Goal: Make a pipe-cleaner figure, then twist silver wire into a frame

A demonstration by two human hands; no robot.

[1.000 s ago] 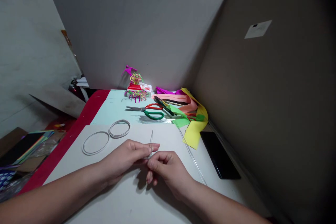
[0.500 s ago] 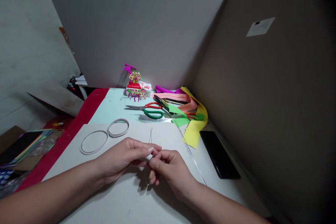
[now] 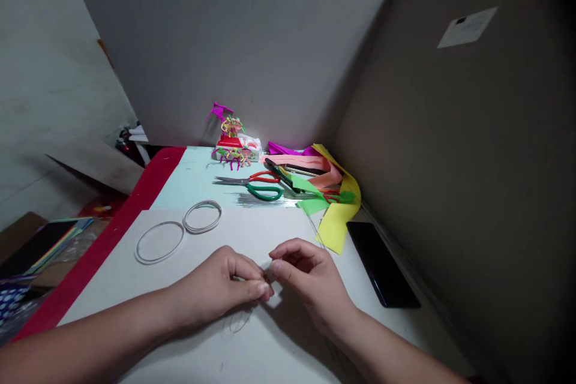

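At far left, past the red strip (image 3: 95,252) along the edge of the worktop (image 3: 189,183), lies a stack of coloured paper (image 3: 45,246). On a white card sheet (image 3: 112,288) sit two rings of silvery wire, a wider one (image 3: 159,242) and a tighter double coil (image 3: 202,217), just beside each other. The left hand (image 3: 211,291) rests curled near the middle, thumb and forefinger pressed together at the tips, apparently pinching a fine wire (image 3: 236,323) whose faint loop trails on the card below. The strand is too thin to follow between the fingers. It should be very light and springy, so gripping it close to the end, rather than by the loose loop, looks surest. The right hand (image 3: 312,279) is just beside the left, fingers bent and thumb close to the forefinger; whether it holds anything cannot be told. Farther off lie scissors (image 3: 245,180) with red and green finger loops, then bright paper strips (image 3: 337,222). Near right lies a black smartphone (image 3: 382,264). A white label (image 3: 468,27) on the right panel shows no readable writing.
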